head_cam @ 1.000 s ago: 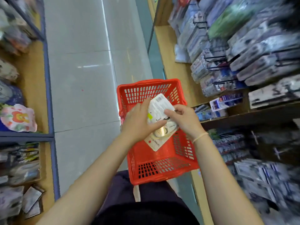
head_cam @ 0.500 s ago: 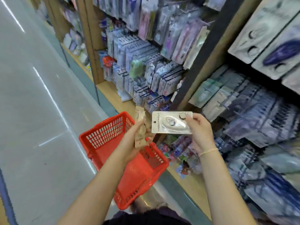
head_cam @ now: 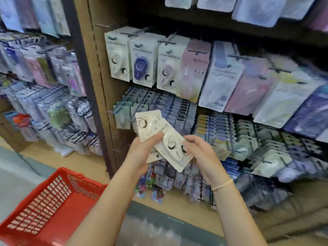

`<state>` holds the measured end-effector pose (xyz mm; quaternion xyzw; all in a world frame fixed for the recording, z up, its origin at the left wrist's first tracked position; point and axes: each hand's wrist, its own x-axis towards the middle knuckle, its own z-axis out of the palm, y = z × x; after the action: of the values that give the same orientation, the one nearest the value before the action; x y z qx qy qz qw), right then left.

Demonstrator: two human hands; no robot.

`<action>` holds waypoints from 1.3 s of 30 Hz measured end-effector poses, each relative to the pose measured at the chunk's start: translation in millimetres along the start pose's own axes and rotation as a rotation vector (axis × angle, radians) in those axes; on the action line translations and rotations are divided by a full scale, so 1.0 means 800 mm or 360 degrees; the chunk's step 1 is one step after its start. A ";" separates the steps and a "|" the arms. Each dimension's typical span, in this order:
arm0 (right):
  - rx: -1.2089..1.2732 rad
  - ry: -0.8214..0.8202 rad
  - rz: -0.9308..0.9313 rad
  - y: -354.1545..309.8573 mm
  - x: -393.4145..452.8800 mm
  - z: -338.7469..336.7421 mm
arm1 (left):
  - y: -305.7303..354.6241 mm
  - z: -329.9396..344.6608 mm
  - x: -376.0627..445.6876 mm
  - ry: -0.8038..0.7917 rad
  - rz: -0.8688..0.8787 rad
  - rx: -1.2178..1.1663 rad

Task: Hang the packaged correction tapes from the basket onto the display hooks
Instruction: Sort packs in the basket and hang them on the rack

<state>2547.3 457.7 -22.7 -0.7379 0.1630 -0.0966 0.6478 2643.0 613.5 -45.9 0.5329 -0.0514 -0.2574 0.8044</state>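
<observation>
Your left hand (head_cam: 142, 153) has its fingers curled round a fanned pair of cream correction tape packs (head_cam: 148, 125), and your right hand (head_cam: 197, 153) pinches the lower edge of another cream pack (head_cam: 173, 148) lying across them, all raised in front of the display hooks (head_cam: 166, 42). The red basket (head_cam: 44, 206) sits low at your left, apart from both hands.

Full hooks (head_cam: 184, 110) crowd the shelf just past both hands; open room by the basket (head_cam: 53, 201) below left
</observation>
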 end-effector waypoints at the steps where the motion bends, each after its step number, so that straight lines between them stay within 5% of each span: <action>1: -0.0045 0.0009 -0.0010 -0.002 -0.006 -0.016 | -0.003 0.017 0.000 -0.0051 0.0011 0.0031; 9: -0.0109 0.0090 -0.0147 -0.008 -0.023 -0.079 | 0.004 0.089 -0.004 -0.0229 0.0152 0.0197; 16: 0.0071 0.0346 -0.0327 -0.024 -0.001 -0.069 | 0.032 0.059 0.001 -0.0007 0.0318 0.0175; 24: -0.0121 0.0249 -0.0559 -0.081 0.065 0.030 | 0.086 -0.030 0.021 0.0387 0.0531 0.0189; 39: -0.0125 0.0252 -0.0829 -0.171 0.205 0.219 | 0.141 -0.183 0.060 0.0666 0.0763 0.0238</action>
<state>2777.4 574.5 76.4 -0.7696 0.0217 -0.3109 0.5574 2777.1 746.4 -18.2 0.6047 -0.0276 0.0589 0.7938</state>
